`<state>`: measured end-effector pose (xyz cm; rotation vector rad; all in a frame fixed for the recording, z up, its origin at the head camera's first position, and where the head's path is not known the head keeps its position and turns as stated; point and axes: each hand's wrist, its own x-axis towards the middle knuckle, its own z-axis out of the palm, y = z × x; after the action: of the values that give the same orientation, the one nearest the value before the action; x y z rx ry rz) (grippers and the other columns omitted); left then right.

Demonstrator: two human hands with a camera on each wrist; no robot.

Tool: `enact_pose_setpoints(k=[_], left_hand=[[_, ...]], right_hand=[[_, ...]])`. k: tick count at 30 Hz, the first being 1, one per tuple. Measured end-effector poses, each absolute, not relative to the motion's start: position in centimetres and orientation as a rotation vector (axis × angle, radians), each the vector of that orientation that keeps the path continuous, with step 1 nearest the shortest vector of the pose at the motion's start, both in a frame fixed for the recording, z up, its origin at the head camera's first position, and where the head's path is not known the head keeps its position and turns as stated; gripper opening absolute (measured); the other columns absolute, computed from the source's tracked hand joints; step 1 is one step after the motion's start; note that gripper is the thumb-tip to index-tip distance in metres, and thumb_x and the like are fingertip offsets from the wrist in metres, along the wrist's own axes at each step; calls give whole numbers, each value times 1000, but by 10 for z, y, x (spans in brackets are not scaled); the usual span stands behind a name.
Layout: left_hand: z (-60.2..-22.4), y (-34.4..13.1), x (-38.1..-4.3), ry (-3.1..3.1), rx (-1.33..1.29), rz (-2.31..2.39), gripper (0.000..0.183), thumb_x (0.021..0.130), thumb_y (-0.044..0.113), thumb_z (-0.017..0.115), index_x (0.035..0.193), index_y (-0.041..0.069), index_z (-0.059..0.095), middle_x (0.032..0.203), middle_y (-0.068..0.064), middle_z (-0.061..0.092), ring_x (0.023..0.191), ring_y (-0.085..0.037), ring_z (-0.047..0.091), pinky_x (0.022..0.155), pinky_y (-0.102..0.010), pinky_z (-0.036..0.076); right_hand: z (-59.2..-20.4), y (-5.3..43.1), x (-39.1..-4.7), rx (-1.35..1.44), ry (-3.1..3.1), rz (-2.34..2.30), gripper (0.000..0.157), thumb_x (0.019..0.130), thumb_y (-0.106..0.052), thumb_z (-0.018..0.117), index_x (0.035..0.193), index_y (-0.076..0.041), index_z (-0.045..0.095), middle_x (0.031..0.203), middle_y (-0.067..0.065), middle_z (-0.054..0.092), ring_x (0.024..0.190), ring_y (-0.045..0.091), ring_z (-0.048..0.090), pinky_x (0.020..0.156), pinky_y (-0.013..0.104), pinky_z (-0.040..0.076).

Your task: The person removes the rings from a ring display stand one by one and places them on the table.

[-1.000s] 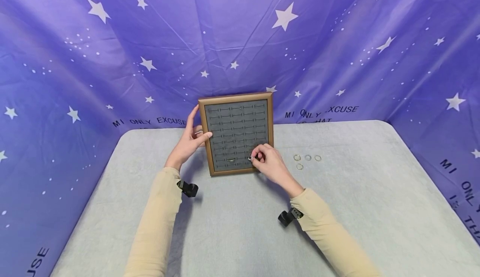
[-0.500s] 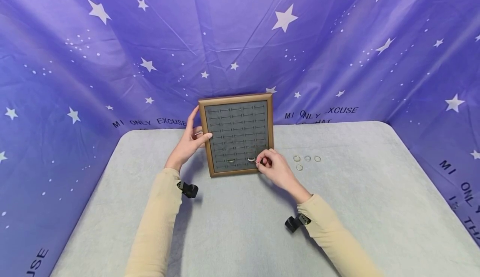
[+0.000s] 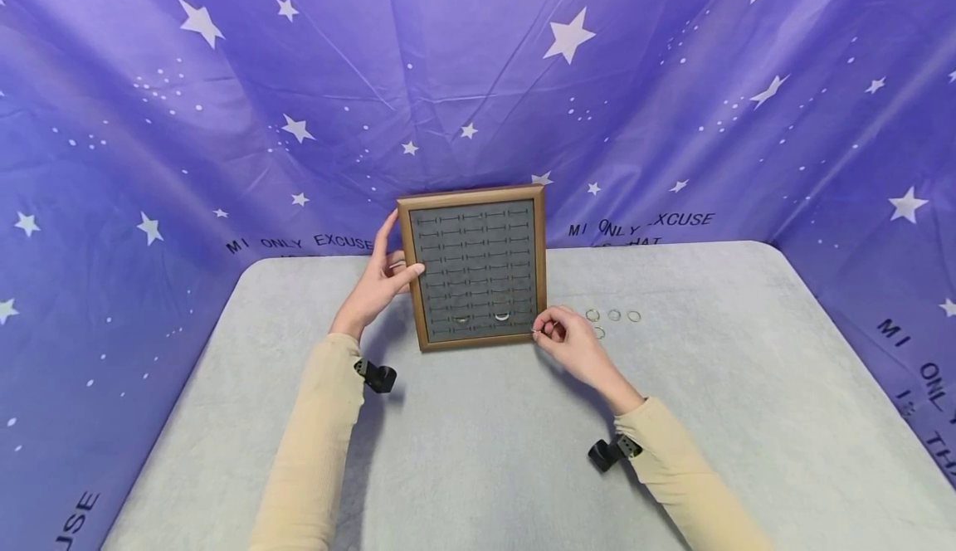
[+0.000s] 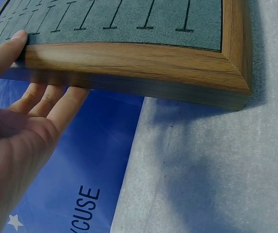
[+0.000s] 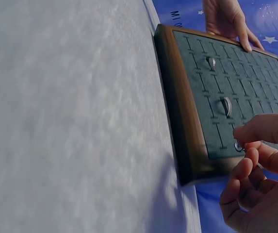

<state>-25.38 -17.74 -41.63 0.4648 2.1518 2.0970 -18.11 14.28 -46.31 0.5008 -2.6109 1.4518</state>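
A wooden-framed ring display tray [image 3: 478,197] with a dark slotted pad stands tilted up at the back of the table. My left hand [image 3: 371,290] grips its left side, thumb on the front rim and fingers behind, as the left wrist view [image 4: 32,131] also shows. Two rings sit in low slots: a gold-toned ring [image 3: 461,319] and a silver ring [image 3: 502,316]. By the tray's lower right corner, my right hand [image 3: 578,350] pinches a small silver ring [image 5: 238,146] between thumb and forefinger.
Several loose rings [image 3: 614,315] lie on the table right of the tray, one partly behind my right hand. The grey cloth-covered table [image 3: 478,451] meets a purple star-printed curtain [image 3: 478,78] behind the tray.
My right hand has moved right and slightly down, off the silver ring in the lower slot to the tray's right edge. My left hand and the tray stay put.
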Motion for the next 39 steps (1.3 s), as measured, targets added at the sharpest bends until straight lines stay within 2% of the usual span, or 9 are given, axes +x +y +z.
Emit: enact_pose_setpoints(k=[9, 17, 24, 39], left_hand=[[-415, -179, -254, 2142, 443, 2085, 91, 95, 2, 60, 150, 53, 8, 128, -26, 53, 103, -26, 62, 83, -46, 54], [-401, -175, -244, 2123, 440, 2082, 92, 95, -2, 58, 154, 43, 4, 129, -29, 51, 103, -25, 62, 84, -46, 53], [-393, -172, -239, 2122, 435, 2085, 91, 95, -3, 58, 154, 41, 4, 128, -30, 51, 104, -28, 61, 88, -56, 49], [-395, -172, -241, 2133, 437, 2087, 92, 94, -3, 58, 155, 37, 3, 128, -31, 51, 106, -34, 59, 81, -43, 55]], right_hand=[[-463, 166, -179, 470, -2676, 1396, 5, 82, 2, 67, 84, -1, 63, 76, 2, 53, 62, 12, 44, 55, 22, 38], [-467, 196, -179, 430, -2727, 1293, 7, 83, 4, 68, 84, -2, 64, 74, 2, 52, 61, 11, 43, 55, 22, 37], [-472, 220, -182, 434, -2726, 1216, 9, 82, 3, 69, 82, -3, 63, 72, 1, 51, 61, 11, 42, 56, 23, 35], [-474, 253, -188, 415, -2858, 1110, 5, 82, 0, 69, 82, -3, 65, 74, 0, 53, 67, 15, 45, 60, 28, 38]])
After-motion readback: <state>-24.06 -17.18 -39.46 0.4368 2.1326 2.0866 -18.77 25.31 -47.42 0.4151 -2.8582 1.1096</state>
